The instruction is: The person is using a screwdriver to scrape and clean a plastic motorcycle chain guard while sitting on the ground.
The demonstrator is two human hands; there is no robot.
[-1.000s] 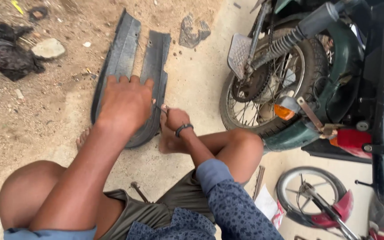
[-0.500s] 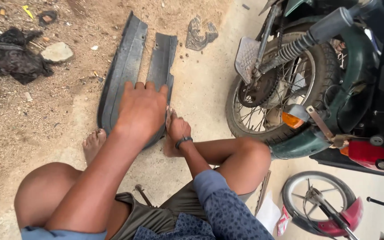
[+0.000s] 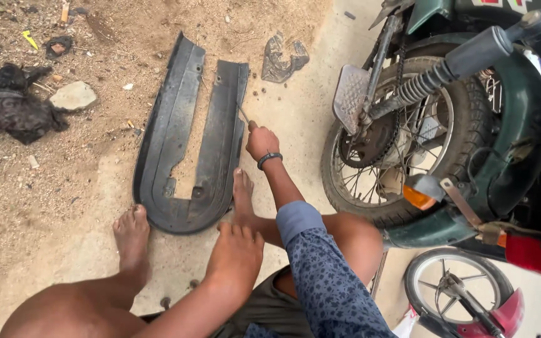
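— Rags first, one dark heap (image 3: 14, 109) at the upper left of the frame, with one pale flat stone (image 3: 74, 96) just beside it on the sandy ground (image 3: 45, 188). What comes next?

— One long black plastic cover (image 3: 186, 144), U-shaped, lying flat in the upper middle, its closed end toward the person. Two bare feet flank that end: one (image 3: 131, 235) at lower left, the other (image 3: 243, 194) touching its right edge.

— And the hands, how many?

— Two. The left hand (image 3: 236, 250) rests low in the middle, just below the cover's curved end, fingers straight and close together, pointing at it (whether they touch the plastic I cannot tell). The right hand (image 3: 262, 141), with one dark wristband, is fisted around one thin metal tool (image 3: 244, 115) whose tip meets the cover's right edge.

— Further right?

— One crumpled grey scrap (image 3: 283, 57) in the upper middle. Then one green motorcycle (image 3: 508, 125), its spoked rear wheel (image 3: 402, 150) beside the right hand. One more, smaller wheel (image 3: 455, 291) shows at the lower right, next to a red part (image 3: 536, 253).
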